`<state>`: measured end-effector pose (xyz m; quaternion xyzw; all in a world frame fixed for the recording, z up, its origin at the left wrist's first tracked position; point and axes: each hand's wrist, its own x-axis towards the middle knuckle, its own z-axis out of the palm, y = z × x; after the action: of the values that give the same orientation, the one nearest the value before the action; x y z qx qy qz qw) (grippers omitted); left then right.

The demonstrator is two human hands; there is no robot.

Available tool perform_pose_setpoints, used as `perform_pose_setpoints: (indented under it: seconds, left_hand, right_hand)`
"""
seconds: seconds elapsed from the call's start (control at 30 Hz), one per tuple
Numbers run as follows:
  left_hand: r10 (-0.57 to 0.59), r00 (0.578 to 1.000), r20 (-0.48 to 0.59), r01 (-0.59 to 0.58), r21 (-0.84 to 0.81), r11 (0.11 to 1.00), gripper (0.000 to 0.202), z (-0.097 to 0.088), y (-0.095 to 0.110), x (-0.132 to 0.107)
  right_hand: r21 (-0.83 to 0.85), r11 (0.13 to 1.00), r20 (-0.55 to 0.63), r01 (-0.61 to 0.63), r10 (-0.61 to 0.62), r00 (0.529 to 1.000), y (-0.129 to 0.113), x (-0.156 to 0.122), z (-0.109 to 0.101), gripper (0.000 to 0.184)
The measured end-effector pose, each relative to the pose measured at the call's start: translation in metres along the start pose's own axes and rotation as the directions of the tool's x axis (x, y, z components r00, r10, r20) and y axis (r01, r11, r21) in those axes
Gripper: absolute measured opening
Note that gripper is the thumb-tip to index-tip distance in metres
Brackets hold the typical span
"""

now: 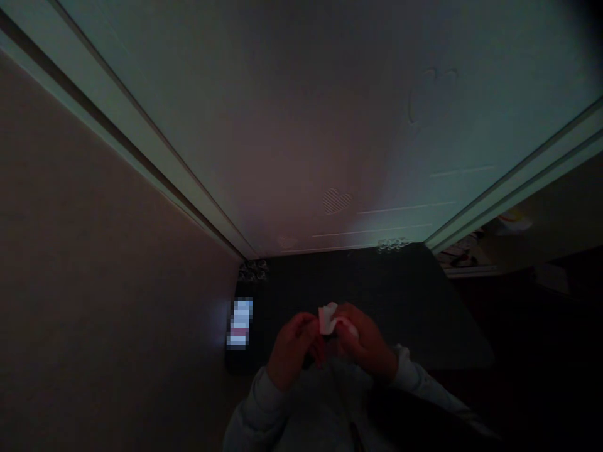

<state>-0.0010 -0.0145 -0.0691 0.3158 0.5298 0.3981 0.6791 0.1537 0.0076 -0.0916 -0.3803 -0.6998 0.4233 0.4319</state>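
Observation:
In dim light, both hands come together low in the middle of the head view. Between them is a small, crumpled white-and-pink piece [328,320], soft like cloth or paper; its exact kind I cannot make out. My right hand [367,342] is closed on it, with some white showing between thumb and fingers. At its pink left edge, the curled fingers of my left hand [293,348] pinch it. Shadow hides the undersides of both hands.
A dark mat-like surface [330,276] lies below the hands. A glowing, blurred phone-like screen [240,323] is at its left edge. Small clear ring-shaped pieces [253,270] sit at the back left, more [392,244] at the back right. A pale panel with a heart [336,201] rises behind.

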Motion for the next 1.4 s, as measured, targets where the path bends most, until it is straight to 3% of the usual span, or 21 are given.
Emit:
perform_pose_setpoints:
  seconds: [0.17,0.27,0.37,0.5,0.6,0.77,0.83,1.0,1.07,1.2,1.3,1.4]
  left_hand:
    - [-0.002,1.000,-0.010,0.002,-0.019,1.000,0.041,-0.005,-0.004,0.002]
    - [0.011,0.999,-0.040,-0.012,-0.027,1.000,0.040,-0.006,-0.002,0.001]
    - [0.033,0.999,-0.043,-0.035,-0.029,0.999,0.039,-0.003,0.003,-0.001]
    - [0.088,0.995,-0.039,-0.089,-0.022,0.996,0.034,0.004,0.007,-0.005]
    - [0.097,0.995,-0.030,-0.098,-0.011,0.995,0.029,0.006,0.008,-0.007]
    - [0.129,0.992,-0.020,-0.128,0.039,0.991,0.023,0.001,0.010,-0.011]
    - [0.127,0.992,-0.015,-0.126,0.044,0.991,0.025,-0.003,0.011,-0.012]
    - [0.157,0.987,0.013,-0.157,-0.006,0.988,0.031,-0.012,0.015,-0.013]
    - [0.190,0.982,0.006,-0.190,-0.017,0.982,0.031,-0.016,0.016,-0.013]
    - [0.213,0.977,0.021,-0.212,-0.039,0.976,0.032,-0.018,0.015,-0.015]
    - [0.194,0.980,0.053,-0.193,-0.020,0.981,0.031,-0.016,0.013,-0.017]
    - [0.181,0.980,0.081,-0.182,0.015,0.983,0.031,-0.015,0.011,-0.017]
  right_hand:
    - [0.161,0.985,0.105,0.054,-0.071,0.992,0.003,-0.001,-0.006,0.019]
    - [0.318,0.947,0.190,-0.041,-0.021,0.982,0.004,-0.003,-0.009,0.035]
    - [0.361,0.915,0.219,-0.180,0.105,0.970,0.005,-0.003,-0.008,0.047]
    - [0.342,0.885,0.157,-0.316,0.278,0.948,0.008,-0.001,0.000,0.039]
    - [0.395,0.849,0.118,-0.350,0.331,0.936,0.009,-0.001,0.004,0.024]
    - [0.332,0.848,0.356,-0.414,0.294,0.887,0.001,0.001,-0.001,0.027]
    - [0.323,0.852,0.392,-0.412,0.275,0.878,-0.003,0.004,-0.004,0.025]
    - [0.368,0.871,0.338,-0.325,0.200,0.920,-0.007,0.009,-0.002,0.025]
    - [0.456,0.826,0.313,-0.332,0.200,0.928,-0.005,0.009,0.000,0.024]
    - [0.640,0.650,0.272,-0.410,0.307,0.912,-0.002,0.008,0.001,0.020]
    - [0.665,0.621,0.225,-0.416,0.365,0.903,-0.003,0.009,-0.001,0.025]
    - [0.651,0.599,0.267,-0.467,0.395,0.879,-0.004,0.012,-0.001,0.025]
